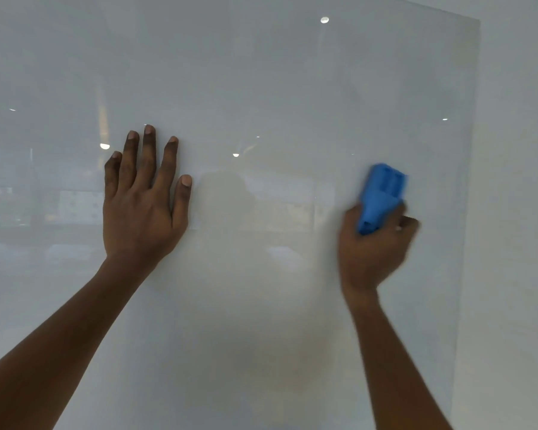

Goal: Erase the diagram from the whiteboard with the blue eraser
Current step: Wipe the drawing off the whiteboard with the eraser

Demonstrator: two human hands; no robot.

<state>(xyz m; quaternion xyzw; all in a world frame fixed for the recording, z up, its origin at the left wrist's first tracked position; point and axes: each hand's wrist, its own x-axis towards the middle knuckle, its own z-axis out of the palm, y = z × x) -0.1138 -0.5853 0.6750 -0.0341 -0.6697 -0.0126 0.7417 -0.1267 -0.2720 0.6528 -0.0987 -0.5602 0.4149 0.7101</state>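
A glossy white whiteboard (pixel 261 72) fills nearly the whole view. I see no drawn lines on it, only reflections of ceiling lights and a room. My left hand (pixel 140 200) lies flat on the board left of centre, fingers spread and pointing up. My right hand (pixel 376 249) grips the blue eraser (pixel 381 197) near the board's right edge, pressing it against the surface. The right hand and eraser are blurred by motion.
The board's right edge (pixel 469 181) runs down the right side, with a plain pale wall (pixel 516 212) beyond it. A small round fixing (pixel 324 20) sits near the top of the board.
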